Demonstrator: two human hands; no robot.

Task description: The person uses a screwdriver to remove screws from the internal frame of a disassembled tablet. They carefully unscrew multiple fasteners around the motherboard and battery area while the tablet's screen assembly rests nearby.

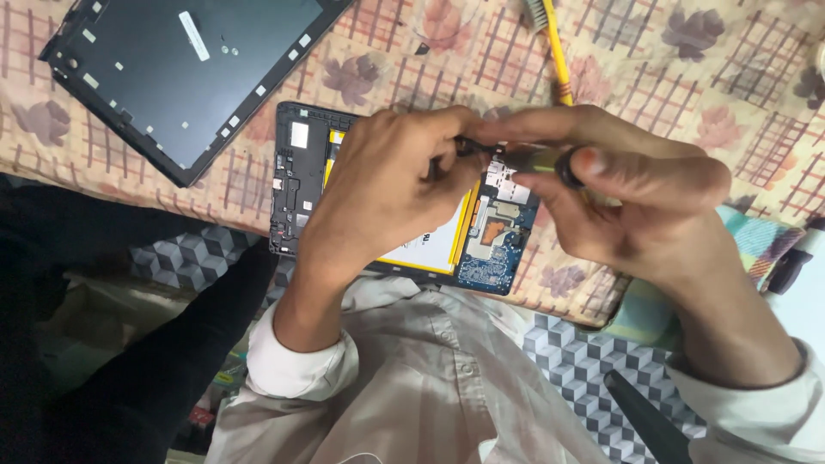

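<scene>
An opened tablet [296, 185] lies on the table edge, its yellow-edged battery and blue circuit board [494, 253] exposed. My left hand [378, 193] rests over the middle of it, fingers pinching the tip of a small screwdriver [537, 159]. My right hand [619, 189] grips the screwdriver's greenish handle, with a finger on its black end cap. The tool lies almost level above the board. Both hands hide the centre of the tablet.
A detached black back cover [180, 73] lies at the upper left on the floral checked cloth [687, 77]. A yellow-handled brush [554, 47] lies above the hands. A dark object [786, 271] sits at the right edge, and patterned floor shows below.
</scene>
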